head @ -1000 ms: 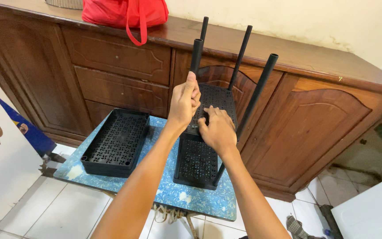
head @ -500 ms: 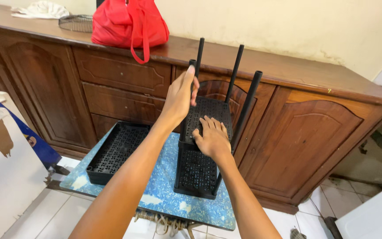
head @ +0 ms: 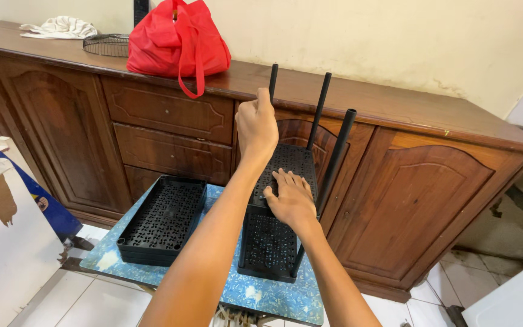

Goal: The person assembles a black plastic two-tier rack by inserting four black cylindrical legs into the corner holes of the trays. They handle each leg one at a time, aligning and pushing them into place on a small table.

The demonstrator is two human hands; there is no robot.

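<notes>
Rack [head: 269, 233] on bench [head: 225, 289]. Left hand [head: 256, 126] fisted round pole top; right hand [head: 290, 197] flat, fingers spread, pressing shelf. Seating pole; next needs straight downward push.

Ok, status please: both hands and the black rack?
Left hand fisted on a rack pole. Right hand flat on upper shelf. Rack stands on blue table. Spare trays beside, apart.

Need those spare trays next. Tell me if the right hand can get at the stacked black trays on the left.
Probably yes: the right hand lies flat on the rack shelf, unburdened, but the left arm crosses its path to the trays.
</notes>
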